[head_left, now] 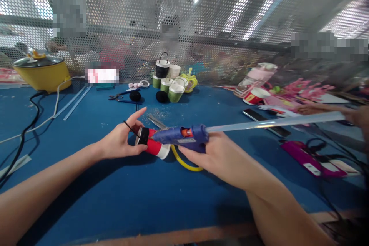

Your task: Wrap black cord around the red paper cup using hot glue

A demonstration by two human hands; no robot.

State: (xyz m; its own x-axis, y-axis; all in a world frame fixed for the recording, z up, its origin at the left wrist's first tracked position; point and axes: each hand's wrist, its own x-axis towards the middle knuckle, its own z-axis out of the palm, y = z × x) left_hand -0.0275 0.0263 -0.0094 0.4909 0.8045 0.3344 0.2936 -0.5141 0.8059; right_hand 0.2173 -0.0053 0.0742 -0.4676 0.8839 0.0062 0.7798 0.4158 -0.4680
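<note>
Glue gun [168,135], blue, gripped in the closed right hand [216,153], its nozzle pointing left at the side of a cup [155,148]. A clear glue stick [273,123] extends from the rear of the gun toward the right. The cup, red with a white rim, is tilted on its side over the middle of the table [138,196], its rim toward the lower right. The left hand [119,140] grips it at the opposite end, the thumb against a black band [143,135] and the index finger raised clear; a black cord [131,127] loops out near the band. Whether the nozzle touches the cup cannot be told.

Beneath the gun, and partly hidden by it, are scissors [184,164] with a yellow handle. Beyond the hands are pliers [123,100], a black ball [162,97] and several small green-and-white cups [175,94], grouped before a perforated screen [138,15]. At far left stands a yellow pot [42,76] with a glass lid. On the right lie a phone [253,114], partly behind the glue stick, and a purple power strip [298,153]; another person's hand [319,108] appears near the right edge.
</note>
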